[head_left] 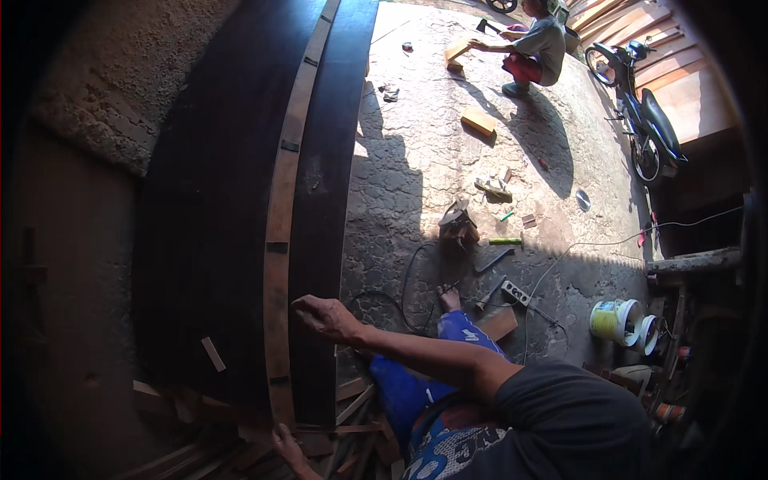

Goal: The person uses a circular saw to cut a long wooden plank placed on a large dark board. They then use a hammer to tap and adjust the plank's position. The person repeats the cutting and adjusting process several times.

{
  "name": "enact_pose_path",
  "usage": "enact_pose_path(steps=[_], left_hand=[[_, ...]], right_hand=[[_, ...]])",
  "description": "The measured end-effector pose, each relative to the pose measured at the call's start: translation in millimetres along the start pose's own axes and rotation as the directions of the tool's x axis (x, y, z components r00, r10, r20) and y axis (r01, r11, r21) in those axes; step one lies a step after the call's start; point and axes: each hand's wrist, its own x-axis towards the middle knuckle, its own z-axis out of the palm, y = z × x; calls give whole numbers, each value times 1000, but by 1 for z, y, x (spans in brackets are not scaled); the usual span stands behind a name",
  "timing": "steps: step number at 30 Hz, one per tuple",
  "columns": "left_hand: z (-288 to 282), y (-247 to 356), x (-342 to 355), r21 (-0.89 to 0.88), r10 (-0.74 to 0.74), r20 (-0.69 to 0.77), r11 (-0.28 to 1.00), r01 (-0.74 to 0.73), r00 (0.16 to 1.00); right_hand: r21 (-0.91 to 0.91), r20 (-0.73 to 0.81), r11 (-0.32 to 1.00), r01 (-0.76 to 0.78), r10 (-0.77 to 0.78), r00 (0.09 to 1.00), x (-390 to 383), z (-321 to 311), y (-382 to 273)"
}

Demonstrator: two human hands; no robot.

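Cracked floor (400, 176) beside a dark surface (212, 208) carrying a long, dark-marked wooden batten (283, 192).
Right hand (324, 318) curls beside the batten, contents indiscernible; left hand (289, 446) lies at its near end, grip unclear.

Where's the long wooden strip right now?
In the head view, the long wooden strip lies left of centre along the dark panel, its near end at the left hand.

Right arm (432, 350): extended leftward across the front of the body, elbow slightly bent, forearm bare. Right hand (326, 318): fingers curled inward; contents not discernible. Left hand (290, 450): positioned low, near the view's lower edge; finger closure not discernible. Left forearm: mostly outside view.
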Motion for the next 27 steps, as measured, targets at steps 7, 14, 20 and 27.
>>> enact_pose_path(steps=[7,14,20,27], left_hand=[[20,-15,26,-335,-326,-12,892,304,945],[80,62,-30,-264,-255,-312,949,175,915],[66,35,24,-220,-361,-426,931,292,830],[168,9,19,-170,-417,-371,909,381,830]], right_hand=[[-336,-104,859,-386,374,922,-183,-158,154],[122,-489,426,-896,812,319,-287,-341,345],[72,-741,330,-941,649,171,-305,-459,566],[159,-777,457,-875,605,175,-236,-583,767]])
